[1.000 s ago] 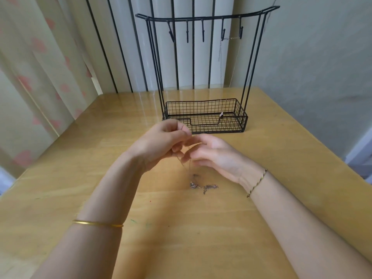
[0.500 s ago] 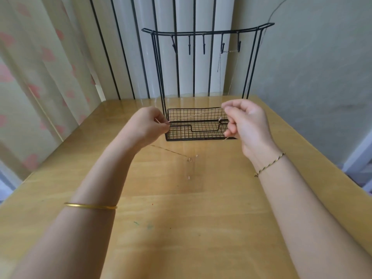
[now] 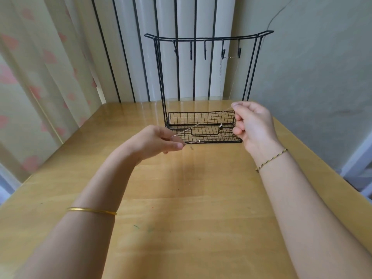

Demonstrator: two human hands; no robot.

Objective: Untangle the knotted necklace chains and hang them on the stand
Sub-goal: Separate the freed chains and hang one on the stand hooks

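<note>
Head view: left hand [image 3: 159,140] pinches one end of thin necklace chain [image 3: 203,123], right hand [image 3: 253,125] pinches the other end higher up. Chain stretched taut above table [image 3: 181,198], in front of black wire stand [image 3: 203,125]. Second chain [image 3: 221,67] hangs on stand hooks.

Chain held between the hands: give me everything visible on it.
The held chain is very fine, pale gold-looking metal, up in the air and stretched into a straight line. It rises from the left hand, pinching it low, to the right hand, pinching it higher, crossing in front of the basket. No knot shows.
</note>
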